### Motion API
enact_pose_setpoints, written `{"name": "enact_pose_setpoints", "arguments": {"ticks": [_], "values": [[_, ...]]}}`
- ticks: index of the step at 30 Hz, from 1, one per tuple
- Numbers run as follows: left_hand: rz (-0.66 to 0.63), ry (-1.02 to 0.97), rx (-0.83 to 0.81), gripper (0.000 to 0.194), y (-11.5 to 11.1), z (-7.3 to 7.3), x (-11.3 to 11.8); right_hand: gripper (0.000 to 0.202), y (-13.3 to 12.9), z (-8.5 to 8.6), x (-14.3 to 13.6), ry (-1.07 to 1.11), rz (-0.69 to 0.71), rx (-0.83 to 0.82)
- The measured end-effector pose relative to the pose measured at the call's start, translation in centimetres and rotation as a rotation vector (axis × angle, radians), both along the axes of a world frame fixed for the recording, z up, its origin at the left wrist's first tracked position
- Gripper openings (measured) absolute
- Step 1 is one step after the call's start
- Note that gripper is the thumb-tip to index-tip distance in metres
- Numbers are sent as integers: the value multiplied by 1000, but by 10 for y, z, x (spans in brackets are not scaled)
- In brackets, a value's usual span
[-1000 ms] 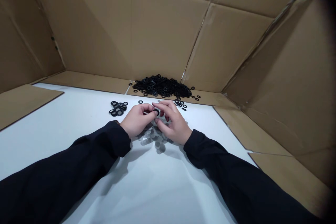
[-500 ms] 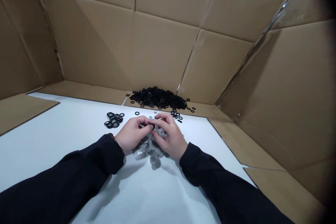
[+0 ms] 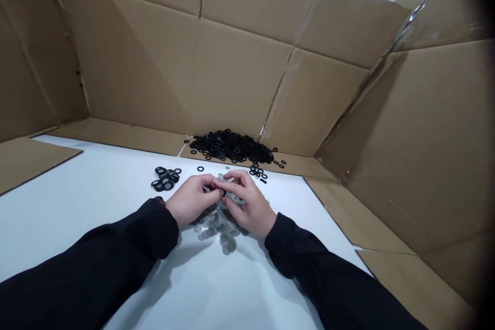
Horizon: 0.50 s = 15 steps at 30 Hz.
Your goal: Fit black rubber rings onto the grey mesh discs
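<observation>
Over the middle of the white table my left hand [image 3: 193, 198] and my right hand [image 3: 249, 203] meet at the fingertips. Pinched between them is a black ring [image 3: 224, 193], mostly covered by the fingers. Whether a disc sits inside it I cannot tell. Beneath both hands spreads a pile of small grey translucent discs [image 3: 228, 244], partly hidden by them. To the left of my left hand lies a cluster of black rings [image 3: 166, 179], some with grey discs in them.
A large heap of black rings [image 3: 232, 145] rests on the cardboard strip at the back. A few loose rings [image 3: 257, 171] lie behind my right hand, and a single ring [image 3: 200, 169] behind the left. Cardboard walls [image 3: 240, 62] enclose the back and sides.
The view has tilted and shifted slightly. Both hands stay together over the discs with the black ring, which now shows a little less between the fingers.
</observation>
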<state>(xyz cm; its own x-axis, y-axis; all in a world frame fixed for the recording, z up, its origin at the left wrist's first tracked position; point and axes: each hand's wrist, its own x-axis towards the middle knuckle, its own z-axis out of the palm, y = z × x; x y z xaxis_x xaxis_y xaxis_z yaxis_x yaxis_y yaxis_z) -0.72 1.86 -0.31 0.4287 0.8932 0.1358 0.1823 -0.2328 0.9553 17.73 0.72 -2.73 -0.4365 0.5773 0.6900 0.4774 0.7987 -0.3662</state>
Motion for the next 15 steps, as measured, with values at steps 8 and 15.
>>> {"name": "enact_pose_setpoints", "arguments": {"ticks": [8, 15], "values": [[-7, 56, 14, 18, 0, 1, 1, 23, 1, 0, -1, 55, -60, 22], [-19, 36, 40, 14, 3, 0, -1, 41, 2, 1, 6, -47, 23, 48]]}}
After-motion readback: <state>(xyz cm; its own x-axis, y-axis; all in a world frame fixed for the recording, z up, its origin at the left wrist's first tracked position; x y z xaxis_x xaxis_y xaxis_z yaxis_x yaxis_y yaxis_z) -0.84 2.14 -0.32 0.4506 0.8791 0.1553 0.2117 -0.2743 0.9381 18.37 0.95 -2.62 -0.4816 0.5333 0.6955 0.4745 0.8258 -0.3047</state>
